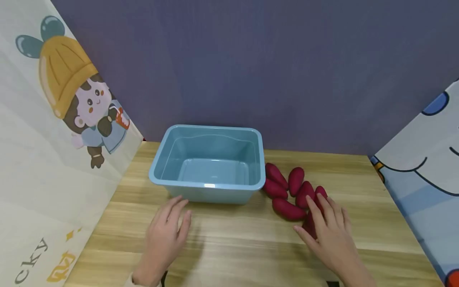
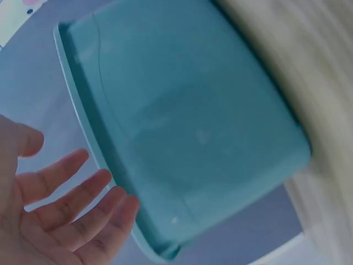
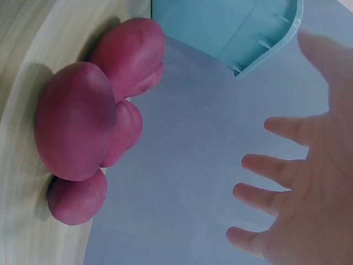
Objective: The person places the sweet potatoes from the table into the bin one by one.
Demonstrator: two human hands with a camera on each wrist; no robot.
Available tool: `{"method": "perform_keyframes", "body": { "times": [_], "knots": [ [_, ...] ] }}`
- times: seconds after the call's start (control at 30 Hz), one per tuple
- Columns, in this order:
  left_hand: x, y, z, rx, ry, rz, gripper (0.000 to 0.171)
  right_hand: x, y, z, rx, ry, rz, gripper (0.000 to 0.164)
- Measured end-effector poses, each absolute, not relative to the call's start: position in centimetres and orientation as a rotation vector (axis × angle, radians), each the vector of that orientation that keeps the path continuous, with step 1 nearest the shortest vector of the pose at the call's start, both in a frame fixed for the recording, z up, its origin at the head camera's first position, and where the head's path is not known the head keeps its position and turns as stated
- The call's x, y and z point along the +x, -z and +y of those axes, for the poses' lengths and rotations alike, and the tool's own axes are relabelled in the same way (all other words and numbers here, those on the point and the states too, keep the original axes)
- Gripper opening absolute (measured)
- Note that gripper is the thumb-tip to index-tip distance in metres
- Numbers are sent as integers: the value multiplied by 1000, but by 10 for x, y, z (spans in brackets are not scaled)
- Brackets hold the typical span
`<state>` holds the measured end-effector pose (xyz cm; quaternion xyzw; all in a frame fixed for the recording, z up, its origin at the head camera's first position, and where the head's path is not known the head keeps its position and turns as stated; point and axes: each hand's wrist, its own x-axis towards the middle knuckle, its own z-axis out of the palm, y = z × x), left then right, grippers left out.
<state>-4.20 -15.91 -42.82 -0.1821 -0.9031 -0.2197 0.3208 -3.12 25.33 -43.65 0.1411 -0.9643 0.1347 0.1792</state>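
A light-blue plastic bin (image 1: 211,195) stands on the wooden table, and its inside looks bare. In front of its left part is my left hand (image 1: 165,235), fingers spread loosely and holding nothing; the left wrist view shows the fingertips close to the rim of the bin (image 2: 193,121). Several dark red sweet potatoes (image 1: 288,209) lie in a loose cluster to the right of the bin. Over the nearest of them hovers my right hand (image 1: 333,237), its fingers apart and partly covering two. In the right wrist view, a gap separates the hand (image 3: 303,182) from the sweet potatoes (image 3: 77,121).
A dark blue-grey panel (image 1: 251,71) rises behind the table (image 1: 236,247). Cloth walls with cartoon prints flank it, a child in a yellow hat (image 1: 68,75) on the left and a large white and blue figure (image 1: 426,191) on the right.
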Motion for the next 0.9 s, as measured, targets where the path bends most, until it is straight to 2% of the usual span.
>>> {"method": "perform_keyframes", "body": {
  "times": [0.2, 0.47, 0.73, 0.9],
  "knots": [
    [-53, 414, -180, -386, 574, -2346, 37, -28, 438, 259, 407, -455, -2652, 80],
    [-81, 402, -209, -303, 638, -2247, 24, -36, 436, 276, 411, -499, -2559, 79],
    [-112, 405, -223, -144, 868, -2340, 28, -50, 434, 307, 338, -514, -2503, 68],
    [-121, 405, -230, -34, 1031, -2351, 31, -60, 443, 318, 161, -529, -2597, 59]
  ]
}}
